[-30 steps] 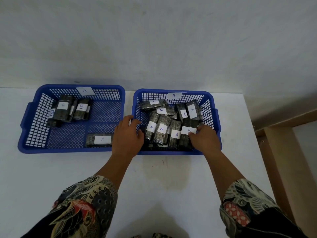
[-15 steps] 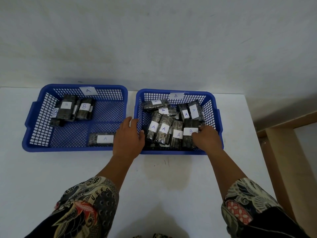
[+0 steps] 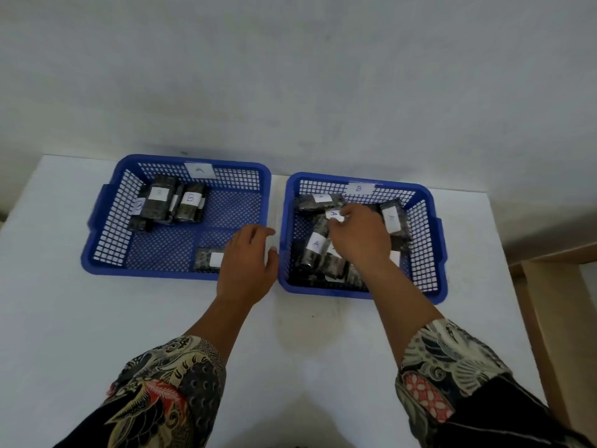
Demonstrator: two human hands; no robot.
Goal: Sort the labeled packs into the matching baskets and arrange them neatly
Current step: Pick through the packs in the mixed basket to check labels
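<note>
Right fingers (image 3: 339, 221) curled onto an A pack (image 3: 334, 215) in basket B (image 3: 426, 202); pinch unclear. Left hand (image 3: 247, 263) relaxed, fingers loosely spread, on basket A (image 3: 106, 195) rim. Probably light, slick wrap; grab across the short sides.

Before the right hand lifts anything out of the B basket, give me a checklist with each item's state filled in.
1. Right hand on a pack: it reaches into the blue plastic mesh basket labelled B, fingers at a dark foil pack with a white A label; firm grip: cannot tell.
2. Pack belongs elsewhere: label reads A, basket reads B: ok to remove.
3. Blue plastic mesh basket labelled A has bare floor: ok.
4. Left hand free to receive: open, over the gap between baskets: ok.
5. A basket sorted: dark foil packs labelled B lie in it: not ok.
</note>
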